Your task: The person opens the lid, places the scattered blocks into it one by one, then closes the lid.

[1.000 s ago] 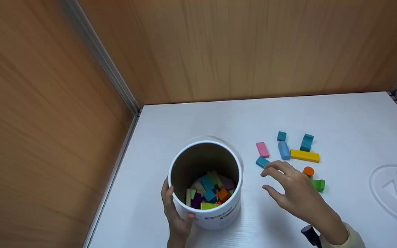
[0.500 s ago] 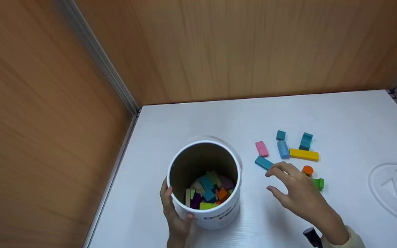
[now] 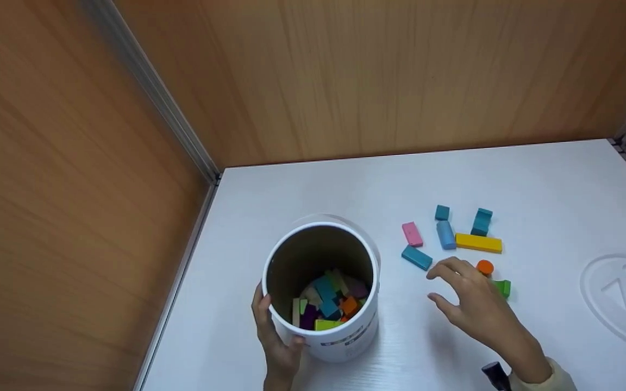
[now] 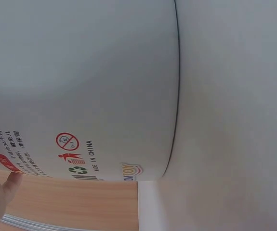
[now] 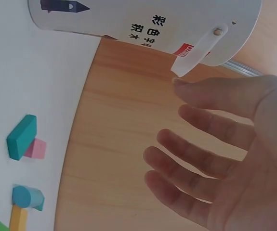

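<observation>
A white bucket (image 3: pixel 354 350) stands on the table with several coloured blocks (image 3: pixel 328 296) lying inside. My left hand (image 3: pixel 279 347) grips its near left side, fingers round the outer wall and thumb at the front below the rim. Printed symbols mark the bucket's wall (image 4: pixel 104 77) in the left wrist view. Right of the bucket, my right hand (image 3: pixel 479 309) hovers over the table with fingers loosely bent and nothing held. Its fingertips are near a teal block (image 3: pixel 417 258). In the right wrist view, the thumb appears close to the bucket's white handle (image 5: pixel 196 53).
Beyond the right hand lie a pink block (image 3: pixel 412 234), blue cylinder (image 3: pixel 446 235), teal cube (image 3: pixel 442 212), teal arch (image 3: pixel 481 221) and yellow bar (image 3: pixel 478 243). An orange round block (image 3: pixel 485 267) and green block (image 3: pixel 502 288) sit beside the hand. Wooden panels (image 3: pixel 345 81) border the table.
My right hand has drifted slightly right, away from the bucket, uncovering more of the teal block. The left hand keeps its grip on the bucket.
</observation>
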A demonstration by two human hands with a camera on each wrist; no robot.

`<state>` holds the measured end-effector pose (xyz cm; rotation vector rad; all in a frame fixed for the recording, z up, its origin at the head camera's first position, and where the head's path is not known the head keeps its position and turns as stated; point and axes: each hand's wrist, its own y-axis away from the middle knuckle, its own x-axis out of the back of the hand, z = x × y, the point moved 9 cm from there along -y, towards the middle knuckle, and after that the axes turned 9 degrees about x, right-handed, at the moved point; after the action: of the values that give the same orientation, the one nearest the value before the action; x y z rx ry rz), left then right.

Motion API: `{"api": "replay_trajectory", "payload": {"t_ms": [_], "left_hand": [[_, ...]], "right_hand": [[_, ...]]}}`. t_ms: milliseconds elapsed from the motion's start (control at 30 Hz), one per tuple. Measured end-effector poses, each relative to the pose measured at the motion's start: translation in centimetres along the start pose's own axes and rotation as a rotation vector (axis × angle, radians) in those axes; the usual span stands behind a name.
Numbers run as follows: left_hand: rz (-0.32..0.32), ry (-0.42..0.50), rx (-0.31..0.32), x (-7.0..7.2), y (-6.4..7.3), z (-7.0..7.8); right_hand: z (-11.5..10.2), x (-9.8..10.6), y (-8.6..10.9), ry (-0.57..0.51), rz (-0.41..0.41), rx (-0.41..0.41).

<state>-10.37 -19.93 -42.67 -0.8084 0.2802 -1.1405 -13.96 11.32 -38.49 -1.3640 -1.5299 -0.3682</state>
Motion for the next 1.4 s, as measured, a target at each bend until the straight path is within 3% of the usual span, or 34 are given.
{"api": "replay_trajectory", "payload": {"t_ms": [367,967,1133,1400], "left_hand": [[0.010,-0.024,0.021,0.5,0.7,-0.4],[-0.001,-0.011,-0.002,0.1,0.1,-0.2],[0.006,-0.001,-0.032,0.1,0.0,-0.1],[0.004,0.007,-0.012,0.0,0.1,-0.2]], "right_hand": [[2.1,-1.5,1.2,-0.013,-0.060,-0.072],[5.9,-2.4,3.4,0.011,-0.123,-0.187],[6.9,-2.3,3.9,0.022,-0.114,-0.204],[8.6,-2.0,5.0,0.036,-0.091,-0.272]]}}
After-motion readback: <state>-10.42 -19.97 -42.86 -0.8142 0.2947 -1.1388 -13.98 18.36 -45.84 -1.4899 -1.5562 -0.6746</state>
